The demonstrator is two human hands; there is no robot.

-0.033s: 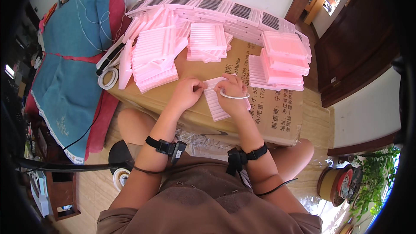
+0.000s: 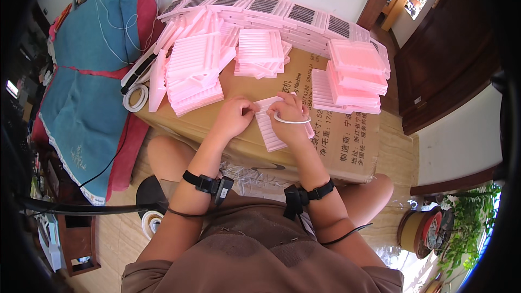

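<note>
Pink and ribbed, the tray (image 2: 269,137) lies on the cardboard box (image 2: 190,123) beneath the right hand (image 2: 290,115), just right of the left hand (image 2: 237,116). Both grips curl narrow; whether either pinches anything I cannot tell. Probably light, stiff, slightly brittle, it wants holding by its side edges. Beyond the grip stands a pink stack (image 2: 260,47).

The tray (image 2: 265,127) is pale pink with parallel stripes; the box (image 2: 244,87) is tan with black print; the cloth (image 2: 89,116) teal, trimmed red; the shirt (image 2: 260,263) brown; the straps (image 2: 323,191) black; the bracelet (image 2: 293,122) white.
</note>
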